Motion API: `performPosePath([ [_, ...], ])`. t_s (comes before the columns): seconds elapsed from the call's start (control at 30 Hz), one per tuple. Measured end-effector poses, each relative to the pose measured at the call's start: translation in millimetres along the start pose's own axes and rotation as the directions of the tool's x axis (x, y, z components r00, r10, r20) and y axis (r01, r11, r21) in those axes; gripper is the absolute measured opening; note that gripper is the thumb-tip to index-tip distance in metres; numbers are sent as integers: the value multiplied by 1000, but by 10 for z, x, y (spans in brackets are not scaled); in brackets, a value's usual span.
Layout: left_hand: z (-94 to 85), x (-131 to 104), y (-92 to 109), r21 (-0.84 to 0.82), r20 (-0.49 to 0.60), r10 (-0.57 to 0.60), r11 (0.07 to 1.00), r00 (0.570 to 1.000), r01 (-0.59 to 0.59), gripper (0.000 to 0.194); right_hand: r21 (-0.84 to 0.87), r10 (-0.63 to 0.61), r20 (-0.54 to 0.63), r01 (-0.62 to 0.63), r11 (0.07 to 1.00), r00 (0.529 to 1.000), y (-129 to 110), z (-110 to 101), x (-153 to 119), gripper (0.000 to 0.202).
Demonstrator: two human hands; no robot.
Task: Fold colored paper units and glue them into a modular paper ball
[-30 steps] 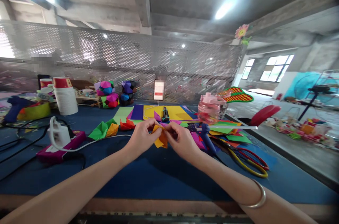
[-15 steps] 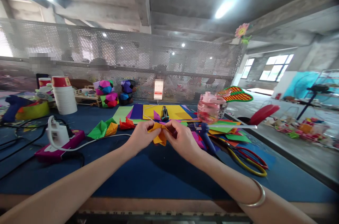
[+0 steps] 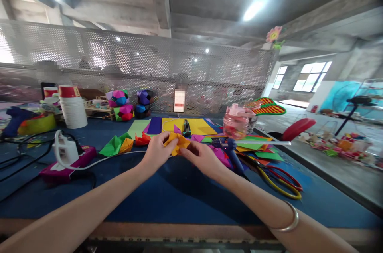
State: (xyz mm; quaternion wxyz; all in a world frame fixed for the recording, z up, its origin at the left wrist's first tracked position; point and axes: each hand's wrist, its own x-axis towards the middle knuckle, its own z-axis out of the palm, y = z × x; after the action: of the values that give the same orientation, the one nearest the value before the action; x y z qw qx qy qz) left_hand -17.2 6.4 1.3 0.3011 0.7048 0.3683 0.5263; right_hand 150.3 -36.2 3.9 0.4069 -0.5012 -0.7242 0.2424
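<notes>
Between both hands is a folded piece of orange-yellow paper (image 3: 176, 144), held just above the blue table. My left hand (image 3: 158, 150) pinches its left side, the thumb lying on the near face. At its lower right edge, my right hand (image 3: 204, 159) has thumb and fingers closed on the paper; some fingertips are hidden behind it. To the left lie a folded green paper piece (image 3: 115, 146), a smaller orange one (image 3: 126, 145) and a red one (image 3: 143, 139). A blue glue gun (image 3: 230, 150) rests right of my right hand.
Coloured sheets (image 3: 199, 126) with a box cutter (image 3: 186, 127) lie behind the hands. Scissors (image 3: 278, 179) and a pink jar (image 3: 235, 121) are on the right. A power strip (image 3: 68, 164) with cables and stacked paper cups (image 3: 73, 109) stand left. A perforated screen (image 3: 143, 65) closes the back.
The orange-yellow paper has been turned and raised slightly, now showing a wider face. My right hand has shifted down to its lower right edge; my left hand still grips the left side.
</notes>
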Motion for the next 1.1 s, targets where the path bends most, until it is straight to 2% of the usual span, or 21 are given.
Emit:
performPosePath([
  [0.07, 3, 0, -3, 12, 29, 19, 1000, 999, -19, 18, 148, 70, 98, -84, 985, 993, 19, 27, 20, 30],
  [0.1, 8, -4, -6, 13, 44, 38, 999, 998, -39, 16, 210, 84, 106, -105, 972, 991, 33, 32, 32, 27],
  [0.2, 31, -22, -29, 40, 86, 110, 993, 990, -113, 10, 258, 103, -1, -99, 961, 995, 84, 8, 69, 19],
  [0.27, 51, -41, -52, 91, 124, 120, 987, 985, -132, 10, 156, 73, -105, -56, 986, 992, 111, -25, 83, 15],
  [0.37, 72, -70, -73, 142, 181, 87, 983, 980, -113, 18, -124, -100, -196, 76, 989, 975, 116, -65, 75, 7],
  [0.47, 67, -88, -51, 98, 217, 82, 990, 973, -105, 24, -336, -243, -158, 179, 925, 957, 85, -74, 42, 6],
  [0.53, 48, -86, -23, 90, 222, 84, 990, 971, -106, 23, -386, -277, -115, 215, 897, 954, 65, -66, 16, 11],
  [0.67, 7, -58, 9, 173, 169, 88, 978, 982, -117, 14, -291, -298, -91, 261, 921, 950, 42, -41, -5, 14],
  [0.8, -9, -38, 9, 174, 111, 111, 976, 988, -129, 12, -105, -176, -141, 162, 981, 974, 34, -33, 28, 20],
  [0.87, -8, -35, 7, 169, 97, 125, 976, 987, -140, 13, -30, -149, -123, 146, 989, 981, 35, -32, 43, 18],
  [0.97, -1, -30, 6, 141, 97, 136, 979, 986, -149, 14, 31, -195, -112, 199, 979, 974, 35, -26, 41, 14],
  [1.1, 8, -17, 9, 42, 108, 105, 993, 989, -110, 16, 23, -269, -167, 276, 961, 949, 15, -9, 18, 9],
])
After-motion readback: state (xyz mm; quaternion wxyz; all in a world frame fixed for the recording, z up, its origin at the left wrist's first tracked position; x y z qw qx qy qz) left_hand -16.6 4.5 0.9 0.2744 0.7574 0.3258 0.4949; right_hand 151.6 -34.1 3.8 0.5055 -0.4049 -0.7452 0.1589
